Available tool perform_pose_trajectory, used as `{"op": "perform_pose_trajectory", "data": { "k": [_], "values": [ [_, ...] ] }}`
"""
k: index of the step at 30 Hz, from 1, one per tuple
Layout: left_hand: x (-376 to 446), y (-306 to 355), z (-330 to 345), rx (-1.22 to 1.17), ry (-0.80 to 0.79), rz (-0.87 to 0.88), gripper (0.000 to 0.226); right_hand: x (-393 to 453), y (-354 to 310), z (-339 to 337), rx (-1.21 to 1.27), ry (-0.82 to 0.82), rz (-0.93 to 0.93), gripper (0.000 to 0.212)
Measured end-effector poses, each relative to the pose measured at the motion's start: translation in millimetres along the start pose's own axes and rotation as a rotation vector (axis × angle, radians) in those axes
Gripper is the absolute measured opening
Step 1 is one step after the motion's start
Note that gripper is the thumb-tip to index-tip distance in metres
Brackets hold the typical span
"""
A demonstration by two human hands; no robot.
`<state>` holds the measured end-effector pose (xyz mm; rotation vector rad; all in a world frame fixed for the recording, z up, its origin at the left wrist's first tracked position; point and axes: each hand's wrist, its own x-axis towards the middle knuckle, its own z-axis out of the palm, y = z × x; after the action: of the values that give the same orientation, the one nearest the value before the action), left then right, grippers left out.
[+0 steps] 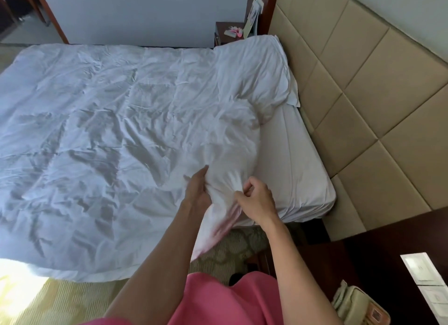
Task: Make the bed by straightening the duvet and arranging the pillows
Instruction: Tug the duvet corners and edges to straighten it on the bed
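Note:
A white crumpled duvet (pixel 101 121) covers most of the bed, its near corner bunched up and hanging off the bed's side. My left hand (pixel 197 191) grips that bunched corner from the left. My right hand (pixel 258 200) pinches the same corner from the right, fingers closed on the cloth. A white pillow (pixel 254 70) lies at the far head end, against the headboard. Between the duvet's edge and the headboard a strip of bare fitted sheet (pixel 291 160) shows.
A beige padded headboard (pixel 358 82) runs along the right. A dark nightstand (pixel 397 252) with a phone and cards stands at the near right; another nightstand (pixel 228 31) sits at the far end. Patterned carpet (pixel 230 249) lies below me.

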<state>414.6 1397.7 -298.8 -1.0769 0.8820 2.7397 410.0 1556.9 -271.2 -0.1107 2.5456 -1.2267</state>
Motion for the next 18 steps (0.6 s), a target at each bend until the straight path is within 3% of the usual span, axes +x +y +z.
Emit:
{"op": "perform_pose_trajectory", "data": {
  "k": [2, 4, 5, 7, 8, 11, 14, 16, 18],
  "values": [
    [-4.9, 7.4, 14.1, 0.111, -0.172, 0.130, 0.043, 3.1, 1.3, -4.0, 0.115, 0.069, 0.015, 0.007],
    [-15.5, 9.5, 21.5, 0.576, -0.321, 0.304, 0.042, 7.7, -6.3, -16.0, 0.444, 0.201, 0.074, 0.016],
    [-22.7, 8.0, 25.4, 0.856, -0.454, 0.349, 0.036, 12.9, -10.2, -25.5, 0.592, 0.208, 0.125, 0.032],
    [-39.7, 1.8, 35.0, 1.252, -0.674, 0.278, 0.016, 21.3, -14.8, -46.2, 0.544, 0.101, 0.210, 0.065],
    [-47.2, 1.4, 39.4, 1.339, -0.740, 0.220, 0.009, 22.2, -14.2, -53.2, 0.441, 0.046, 0.251, 0.068],
    [-57.0, 2.9, 45.6, 1.452, -0.814, 0.065, 0.017, 21.2, 3.8, -48.2, 0.280, 0.054, 0.297, 0.042],
    [-58.2, 5.8, 38.6, 1.440, -0.802, -0.024, 0.039, 18.2, 17.6, -29.2, 0.449, 0.185, 0.317, 0.021],
    [-59.1, 8.9, 29.6, 1.384, -0.783, -0.040, 0.036, 18.5, 16.3, -26.8, 0.632, 0.269, 0.349, 0.021],
    [-54.2, 10.9, 19.0, 1.286, -0.657, -0.026, 0.025, 19.9, 14.8, -29.7, 0.738, 0.320, 0.368, 0.034]
  ]
}}
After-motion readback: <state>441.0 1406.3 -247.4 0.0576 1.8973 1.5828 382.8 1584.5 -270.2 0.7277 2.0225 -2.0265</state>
